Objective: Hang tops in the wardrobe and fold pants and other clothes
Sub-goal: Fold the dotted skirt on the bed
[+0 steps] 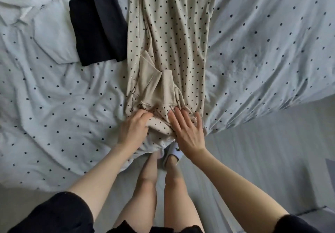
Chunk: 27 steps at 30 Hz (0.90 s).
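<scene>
A long beige garment with dark dots (172,33) lies stretched along the middle of the bed, its near end bunched at the bed's corner. A plain beige ribbed part (159,87) is folded over it near my hands. My left hand (133,129) grips the bunched near end with curled fingers. My right hand (186,131) lies flat on the cloth beside it, fingers straight and spread.
A dark navy garment (99,24) and a white top (45,24) lie on the bed at the upper left. The bed has a white dotted cover (262,42). My bare legs and a white shoe (174,153) stand on the pale floor at the bed's corner.
</scene>
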{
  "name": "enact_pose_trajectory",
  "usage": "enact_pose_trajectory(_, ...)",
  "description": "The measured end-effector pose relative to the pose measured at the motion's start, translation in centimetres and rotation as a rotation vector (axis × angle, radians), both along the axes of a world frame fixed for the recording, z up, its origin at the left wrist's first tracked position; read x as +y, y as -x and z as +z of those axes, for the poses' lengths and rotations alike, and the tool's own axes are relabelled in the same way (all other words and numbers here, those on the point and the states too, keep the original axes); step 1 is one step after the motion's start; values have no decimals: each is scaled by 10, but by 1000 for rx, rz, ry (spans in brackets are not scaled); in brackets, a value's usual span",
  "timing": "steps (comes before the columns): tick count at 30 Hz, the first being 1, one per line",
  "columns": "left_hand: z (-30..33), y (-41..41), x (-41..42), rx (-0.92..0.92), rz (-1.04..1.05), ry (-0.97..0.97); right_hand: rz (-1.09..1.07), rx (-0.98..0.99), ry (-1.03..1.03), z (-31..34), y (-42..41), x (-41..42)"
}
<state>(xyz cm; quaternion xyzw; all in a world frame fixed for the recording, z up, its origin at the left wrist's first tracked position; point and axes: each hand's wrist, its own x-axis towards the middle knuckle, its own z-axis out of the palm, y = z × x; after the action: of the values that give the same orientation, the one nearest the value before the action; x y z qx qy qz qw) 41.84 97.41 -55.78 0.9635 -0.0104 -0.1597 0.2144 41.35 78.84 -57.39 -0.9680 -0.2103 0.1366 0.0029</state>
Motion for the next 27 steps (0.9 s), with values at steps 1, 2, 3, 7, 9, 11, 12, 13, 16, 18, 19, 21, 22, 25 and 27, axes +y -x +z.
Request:
enact_pose_trajectory(1, 4, -1, 0, 9, 49, 13, -9, -30, -27, 1, 1, 0)
enact_pose_trajectory(2, 9, -1, 1, -19, 71, 7, -21, -56, -49, 3, 2, 1)
enact_pose_trajectory(3, 14, -1, 4, -50, 75, -2, -33, -70, -62, 7, 3, 3)
enact_pose_trajectory(7, 36, -3, 13, -17, 106, 55, -6, -105, -89, 27, 0, 6)
enact_pose_trajectory(9, 45, -7, 16, 15, 110, 73, 28, -58, -118, 36, -6, 2)
enact_pose_trajectory(11, 53, -16, 17, 50, 104, 78, -35, 96, -107, 45, -18, -7)
enact_pose_trajectory(12, 59, -26, 19, 55, 101, 78, -79, 140, -102, 51, -31, -11)
enact_pose_trajectory(13, 63, -36, 20, 56, 95, 73, -116, 138, -126, 56, -44, -14)
enact_pose_trajectory(16, 83, -81, 23, -74, 74, 20, -166, 6, -242, 82, -95, -12)
enact_pose_trajectory(18, 94, -119, 25, -274, 75, -52, -202, -87, -265, 96, -139, -6)
enact_pose_trajectory(19, 98, -140, 24, -379, 99, -93, -242, -115, -268, 100, -164, -2)
enact_pose_trajectory(21, 100, -160, 21, -501, 160, -164, -324, -142, -276, 102, -193, 5)
enact_pose_trajectory(22, 97, -162, 17, -489, 144, -179, -336, -158, -276, 99, -197, 10)
enact_pose_trajectory(25, 67, -129, 3, -222, -43, -170, -185, -171, -251, 80, -172, 23)
enact_pose_trajectory(27, 45, -104, 2, -65, -130, -198, -63, -95, -221, 62, -144, 25)
